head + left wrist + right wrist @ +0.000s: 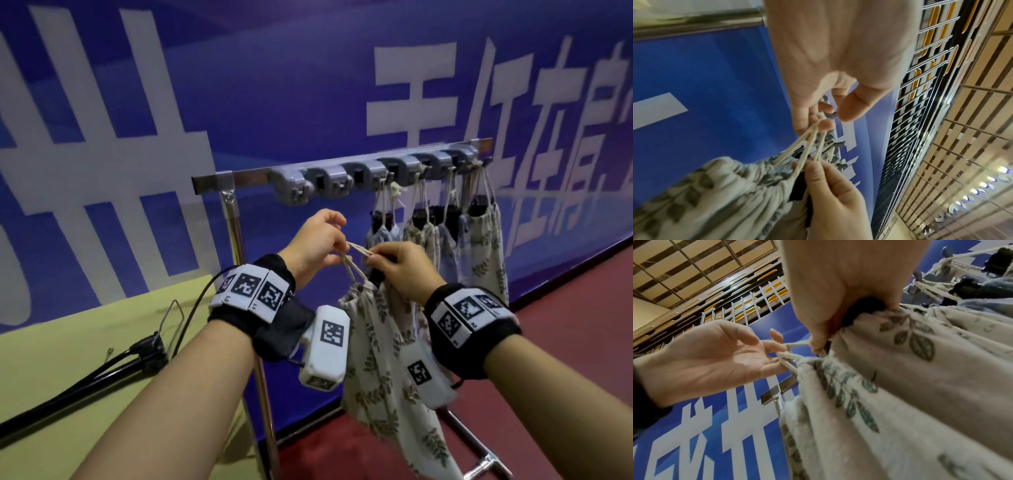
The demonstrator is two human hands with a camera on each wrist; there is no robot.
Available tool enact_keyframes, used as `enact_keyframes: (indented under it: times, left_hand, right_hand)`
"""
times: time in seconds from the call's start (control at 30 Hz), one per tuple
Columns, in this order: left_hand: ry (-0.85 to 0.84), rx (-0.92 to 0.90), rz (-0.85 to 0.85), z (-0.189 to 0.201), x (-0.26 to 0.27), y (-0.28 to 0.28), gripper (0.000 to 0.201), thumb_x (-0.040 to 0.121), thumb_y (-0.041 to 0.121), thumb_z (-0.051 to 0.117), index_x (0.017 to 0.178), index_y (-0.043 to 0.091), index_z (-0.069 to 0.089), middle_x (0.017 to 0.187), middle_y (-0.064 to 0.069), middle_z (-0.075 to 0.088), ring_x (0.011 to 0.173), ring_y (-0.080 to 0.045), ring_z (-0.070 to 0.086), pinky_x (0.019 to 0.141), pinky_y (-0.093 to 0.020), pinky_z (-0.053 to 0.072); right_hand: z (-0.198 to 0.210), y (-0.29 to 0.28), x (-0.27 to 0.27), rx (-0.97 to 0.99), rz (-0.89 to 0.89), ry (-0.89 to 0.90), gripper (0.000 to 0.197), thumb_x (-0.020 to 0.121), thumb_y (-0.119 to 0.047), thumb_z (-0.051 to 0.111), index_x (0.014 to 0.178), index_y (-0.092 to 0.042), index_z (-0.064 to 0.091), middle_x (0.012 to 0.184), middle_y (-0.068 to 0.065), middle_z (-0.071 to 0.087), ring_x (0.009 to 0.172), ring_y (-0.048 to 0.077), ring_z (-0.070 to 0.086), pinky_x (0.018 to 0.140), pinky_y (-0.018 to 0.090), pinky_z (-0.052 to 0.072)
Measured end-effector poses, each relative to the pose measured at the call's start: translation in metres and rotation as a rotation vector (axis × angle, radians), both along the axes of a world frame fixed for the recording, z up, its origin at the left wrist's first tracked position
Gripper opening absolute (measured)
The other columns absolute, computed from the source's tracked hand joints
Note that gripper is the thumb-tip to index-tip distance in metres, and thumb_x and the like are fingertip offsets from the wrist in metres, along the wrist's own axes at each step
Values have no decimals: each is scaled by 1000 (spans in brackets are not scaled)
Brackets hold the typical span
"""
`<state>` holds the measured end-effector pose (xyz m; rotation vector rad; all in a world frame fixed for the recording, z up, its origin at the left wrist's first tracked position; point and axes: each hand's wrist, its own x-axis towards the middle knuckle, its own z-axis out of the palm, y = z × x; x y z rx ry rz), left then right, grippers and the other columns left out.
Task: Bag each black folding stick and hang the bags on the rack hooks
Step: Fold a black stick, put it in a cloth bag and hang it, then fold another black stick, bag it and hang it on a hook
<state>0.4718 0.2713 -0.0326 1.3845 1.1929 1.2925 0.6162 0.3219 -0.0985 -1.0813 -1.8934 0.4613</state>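
A cream drawstring bag with a leaf print hangs between my hands, just below the rack's left hooks. The black folding stick pokes out of its gathered mouth. My left hand pinches the bag's drawstring and pulls it left. My right hand pinches the same cord at the bag's neck. In the left wrist view, the left hand grips several cord strands above the bag. In the right wrist view, the right hand holds cord and neck, with the stick dark behind it.
Several filled bags hang from hooks on the rack's right half. The rack's steel upright stands left of my hands, and its base bar lies on the red floor. A yellow-covered table at left carries a black folded stick.
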Motion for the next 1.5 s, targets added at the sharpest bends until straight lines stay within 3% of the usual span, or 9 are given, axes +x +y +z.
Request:
enact_keyframes:
  times: [0.13, 0.23, 0.33, 0.5, 0.67, 0.83, 0.97, 1.17, 1.5]
  left_hand:
    - [-185, 65, 10, 12, 4, 23, 38, 81, -24, 30, 82, 11, 44, 89, -5, 34, 67, -19, 43, 70, -33, 48]
    - [-337, 123, 1, 26, 6, 39, 39, 79, -25, 26, 81, 10, 43, 87, -6, 35, 64, -17, 41, 72, -32, 48]
    - [-402, 179, 3, 42, 4, 53, 39, 78, -24, 24, 79, 10, 43, 85, -5, 37, 64, -17, 41, 63, -25, 45]
    - [-344, 211, 2, 55, 2, 67, 35, 83, -14, 27, 85, 12, 49, 88, -1, 41, 64, -14, 44, 61, -21, 35]
    - [-193, 159, 10, 31, 4, 78, 29, 67, -4, 46, 90, 13, 53, 91, -5, 52, 82, -18, 50, 69, -22, 41]
    - [25, 125, 75, 0, -11, 67, 39, 71, -7, 50, 102, 17, 53, 109, -3, 49, 110, -20, 45, 82, -24, 43]
    - [65, 54, 118, -14, -33, 57, 37, 82, -16, 43, 101, 14, 53, 100, 2, 46, 96, -15, 48, 81, -30, 45]
    - [111, 19, 159, -19, -44, 44, 34, 84, -12, 45, 88, 20, 55, 95, 3, 50, 83, -10, 50, 73, -28, 44]
    - [174, 58, 215, -13, -56, 12, 29, 87, -5, 47, 92, 21, 56, 97, 5, 53, 93, -12, 51, 83, -33, 46]
  right_hand:
    - [20, 27, -2, 46, -72, 117, 12, 89, -14, 60, 83, -17, 70, 73, 3, 66, 75, 21, 63, 76, 38, 52]
    - [41, 43, -6, 78, -143, 171, 15, 88, -20, 60, 77, -27, 66, 74, 1, 68, 78, 24, 66, 79, 41, 53]
    - [62, 57, -13, 96, -177, 187, 15, 89, -23, 59, 87, -20, 73, 78, 2, 68, 82, 24, 65, 78, 37, 52]
    - [82, 80, -29, 64, -265, 136, 20, 91, -31, 55, 94, -23, 73, 80, 2, 69, 80, 22, 62, 72, 33, 50]
    - [59, 95, -44, -67, -200, 96, 19, 88, -23, 57, 75, -24, 71, 75, 6, 70, 78, 28, 65, 74, 41, 55]
    - [33, 85, -37, -9, -65, 159, 18, 89, -16, 60, 102, -12, 72, 96, 7, 72, 92, 18, 64, 85, 31, 50]
    - [13, 76, -23, -109, 28, 294, 29, 85, -15, 67, 114, -9, 62, 105, 5, 65, 103, 19, 60, 93, 37, 50]
    - [8, 58, -26, -195, -9, 323, 61, 83, -19, 70, 136, -13, 39, 131, 8, 49, 120, 20, 49, 98, 29, 42]
    - [21, 21, -35, -152, -283, 186, 48, 85, -6, 51, 132, -10, 42, 134, 10, 43, 125, 27, 41, 103, 37, 39]
